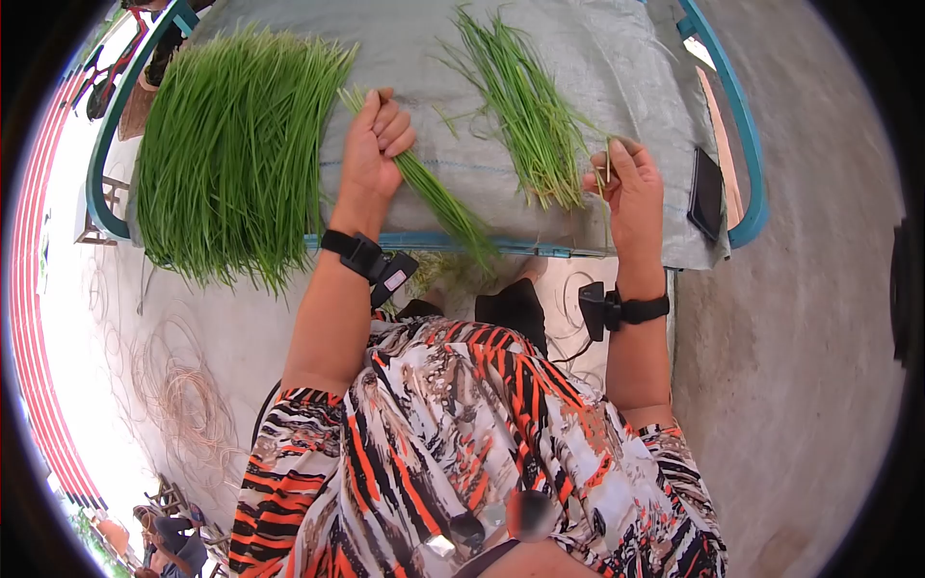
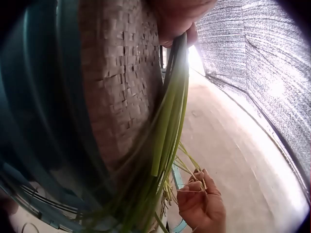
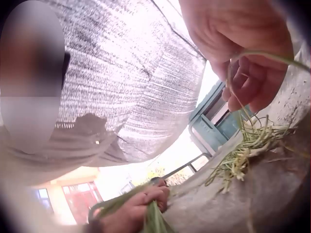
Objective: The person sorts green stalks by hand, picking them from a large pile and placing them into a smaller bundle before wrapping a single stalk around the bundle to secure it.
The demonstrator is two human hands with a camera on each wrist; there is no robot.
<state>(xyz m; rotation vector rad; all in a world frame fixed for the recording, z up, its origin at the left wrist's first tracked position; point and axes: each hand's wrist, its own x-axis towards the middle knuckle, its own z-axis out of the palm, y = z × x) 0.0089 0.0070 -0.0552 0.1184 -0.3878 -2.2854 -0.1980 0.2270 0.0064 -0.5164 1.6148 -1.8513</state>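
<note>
My left hand [image 1: 376, 144] grips a slim bunch of chives [image 1: 443, 202], fingers curled round it. The cut lower part fans out toward the table's near edge, and short ends poke out above the fist. In the left wrist view the blades [image 2: 170, 121] hang down from the fingers. At the right, my right hand [image 1: 631, 193] pinches a thin chive stalk [image 3: 272, 56] between thumb and fingers. Just left of that hand lies a loose heap of chives [image 1: 525, 125], its pale ends [image 3: 238, 165] toward me.
A broad, thick pile of chives [image 1: 236, 154] covers the table's left side. Grey woven sheeting [image 1: 405, 53] lies over the tabletop, framed by blue metal rails [image 1: 747, 125]. A dark phone [image 1: 705, 193] lies near the right edge. Coiled strands [image 1: 188, 390] litter the floor at left.
</note>
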